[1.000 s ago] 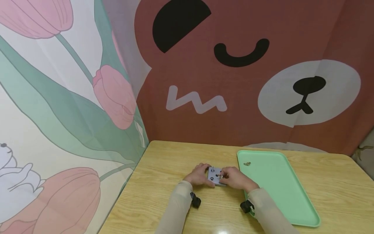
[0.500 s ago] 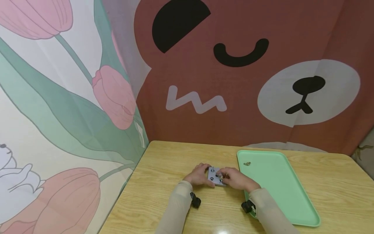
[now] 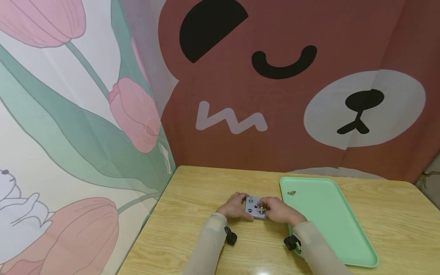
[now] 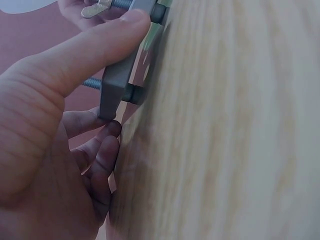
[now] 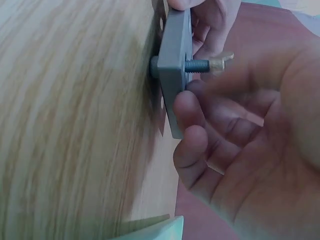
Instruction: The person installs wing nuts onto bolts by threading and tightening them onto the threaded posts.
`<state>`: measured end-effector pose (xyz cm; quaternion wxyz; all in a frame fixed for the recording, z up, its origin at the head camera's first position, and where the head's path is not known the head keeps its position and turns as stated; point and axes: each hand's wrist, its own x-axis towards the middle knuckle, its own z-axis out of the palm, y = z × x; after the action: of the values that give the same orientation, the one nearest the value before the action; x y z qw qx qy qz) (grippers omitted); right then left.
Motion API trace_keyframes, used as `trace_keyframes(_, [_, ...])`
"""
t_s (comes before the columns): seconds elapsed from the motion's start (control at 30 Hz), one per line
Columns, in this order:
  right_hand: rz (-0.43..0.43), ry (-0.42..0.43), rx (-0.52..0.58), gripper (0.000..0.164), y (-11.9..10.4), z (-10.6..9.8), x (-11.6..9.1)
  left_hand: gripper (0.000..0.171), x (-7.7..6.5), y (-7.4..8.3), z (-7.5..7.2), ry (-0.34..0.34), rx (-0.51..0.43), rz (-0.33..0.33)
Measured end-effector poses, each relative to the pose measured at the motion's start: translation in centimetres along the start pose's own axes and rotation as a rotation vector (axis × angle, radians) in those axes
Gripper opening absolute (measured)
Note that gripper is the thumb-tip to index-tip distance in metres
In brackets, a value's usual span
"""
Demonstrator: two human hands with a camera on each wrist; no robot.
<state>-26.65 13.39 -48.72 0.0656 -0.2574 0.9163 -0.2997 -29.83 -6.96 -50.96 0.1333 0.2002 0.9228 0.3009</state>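
Grey plate: it lies on the worktop [image 3: 165,214], left of the middle and between the left edge and the tray, with the person's hands at either side of it; the grey plate [image 3: 253,214] has round holes in its face.
Left grip: closed about the plate's left side, the left hand [image 3: 234,206] laying its thumb across the near edge and bringing its fingertips to the far side.
Right grip: partly curled at the plate's right side, the right hand [image 3: 279,210] having a fingertip against the plate's edge; one finger blurs beside the wing nut, and whether it pinches it cannot be told.
Wing nut: brass-toned, the wing nut [image 5: 218,64] sits near the end of a threaded bolt [image 5: 196,65], bare thread showing between nut and plate.
Bolt head: the bolt head [image 5: 154,66] juts from the plate's underside, on the worktop side.
Upright post: near the plate's far-left corner stands a metal post [image 3: 250,199].
Tray: a green tray [image 3: 330,225] covers part of the worktop's right half, its far end near the far edge.
Brass pieces: small, in the tray's far-left corner, the brass pieces [image 3: 291,193] are too tiny to count.
Backdrop: a bear-printed curtain [image 3: 220,151] hangs beyond the worktop's far edge.
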Motion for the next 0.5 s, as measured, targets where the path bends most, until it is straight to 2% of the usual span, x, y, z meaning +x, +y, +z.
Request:
trace_keyframes(0.07, [-0.014, -0.002, -0.004, 0.037, 0.10, -0.13, -0.24, 0.086, 0.03, 0.00, 0.09, -0.004, 0.001, -0.004])
trace_keyframes(0.17, [-0.045, -0.014, 0.000, 0.037, 0.07, -0.30, -0.39, 0.086, 0.07, -0.03, 0.10, -0.005, 0.000, -0.013])
trace_keyframes(0.3, [-0.064, -0.034, 0.025, 0.027, 0.01, -0.34, -0.47, 0.085, -0.04, 0.11, 0.02, -0.004, 0.000, -0.008])
trace_keyframes(0.5, [-0.047, -0.002, 0.002, 0.007, 0.08, -0.07, -0.34, 0.086, -0.07, 0.05, 0.05, -0.003, 0.005, 0.003])
